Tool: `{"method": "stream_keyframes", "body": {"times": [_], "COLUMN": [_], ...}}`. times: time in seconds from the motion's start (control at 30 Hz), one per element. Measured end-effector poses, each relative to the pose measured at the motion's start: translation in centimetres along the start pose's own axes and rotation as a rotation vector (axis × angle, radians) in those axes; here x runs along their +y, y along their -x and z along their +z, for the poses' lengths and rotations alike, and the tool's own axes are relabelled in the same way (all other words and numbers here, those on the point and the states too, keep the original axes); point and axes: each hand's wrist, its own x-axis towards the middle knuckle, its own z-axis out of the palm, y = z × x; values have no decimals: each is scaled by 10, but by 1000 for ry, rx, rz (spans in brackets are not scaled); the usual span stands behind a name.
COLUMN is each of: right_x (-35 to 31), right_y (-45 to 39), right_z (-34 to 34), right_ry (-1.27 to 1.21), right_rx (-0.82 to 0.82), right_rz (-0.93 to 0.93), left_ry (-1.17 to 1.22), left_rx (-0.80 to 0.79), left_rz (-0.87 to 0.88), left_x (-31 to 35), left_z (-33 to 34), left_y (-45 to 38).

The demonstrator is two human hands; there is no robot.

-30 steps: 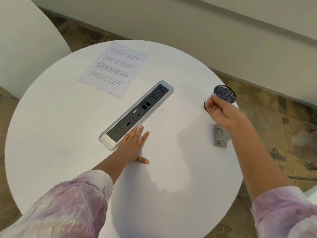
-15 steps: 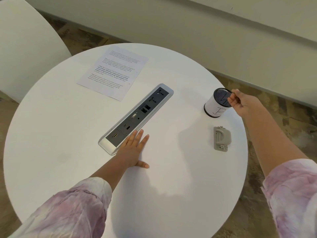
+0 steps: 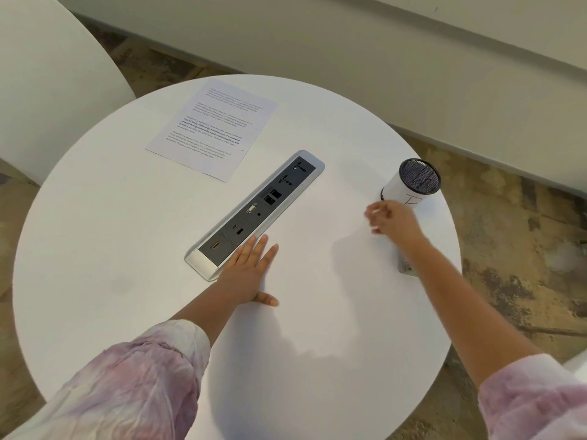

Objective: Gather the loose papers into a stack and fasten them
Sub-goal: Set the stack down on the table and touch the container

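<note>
Papers: a printed sheet or sheets lie flat on the far side of the round white table, well beyond the left hand and across the socket strip from it; neither hand touches them. How many sheets there are cannot be told.
Left hand: the left hand lies palm down on the tabletop, fingers straight and spread, thumb out to the side, holding nothing. Its fingertips sit just beside the near end of the socket strip.
Right hand: the right hand hovers over the table with fingers curled and drawn together near the thumb; it is motion-blurred, so whether it pinches something small cannot be told.
Cup: a white cylinder with a dark mesh rim stands upright just beyond the right hand, near the table's far right edge.
Grey object: a small grey item lies on the table under the right forearm, mostly hidden.
Socket strip: a long grey power and data panel runs diagonally from the left hand's fingertips toward the papers.
Sleeves: both arms wear pink and white mottled sleeves pushed back from the wrists.
Surroundings: another white tabletop far left; worn patterned floor to the right.
</note>
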Motion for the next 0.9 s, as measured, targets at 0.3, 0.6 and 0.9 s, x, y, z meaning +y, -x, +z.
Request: {"method": "stream_keyframes", "body": {"times": [0.3, 0.6, 0.9], "right_x": [66, 68, 79], "right_y": [58, 64, 82], "right_z": [49, 62, 65], "right_ry": [568, 458, 326], "right_rx": [-41, 35, 174], "right_rz": [-83, -73, -68], "left_ry": [11, 21, 0], "left_rx": [-1, -10, 11], "left_rz": [7, 6, 6], "left_x": [-1, -1, 0], "left_z": [1, 1, 3], "left_y": [-1, -1, -2]}}
